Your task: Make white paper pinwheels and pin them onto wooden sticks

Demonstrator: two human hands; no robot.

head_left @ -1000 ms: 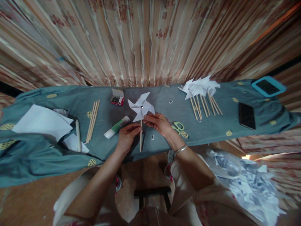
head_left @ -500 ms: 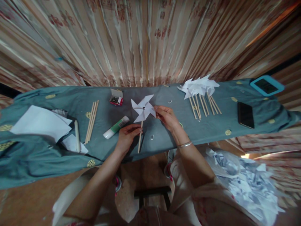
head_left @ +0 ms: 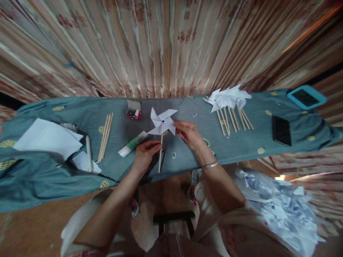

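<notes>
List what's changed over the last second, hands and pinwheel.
Right hand shifted right, away from the stick; its fingertips are now at the pinwheel's right-side edge. Pinwheel blades sit at a different angle. Scissors are now mostly hidden behind the right hand and forearm.
Unchanged: left hand pinching the stick; glue tube, pin box.

The fingers (head_left: 155, 144) of the left hand (head_left: 143, 156) cover part of the stick (head_left: 160, 160) of the pinwheel (head_left: 163, 121); whether those of the right hand (head_left: 189, 135) pinch the paper blade (head_left: 171, 129) or just touch it is unclear. The right wrist (head_left: 201, 151) hides the rest of the thing bearing the green loop (head_left: 207, 142). Pieces (head_left: 132, 113) in the small box (head_left: 139, 115) are too tiny to identify; the label on the tube (head_left: 133, 144) is blurred. The top edge crops the curtain (head_left: 160, 46).
</notes>
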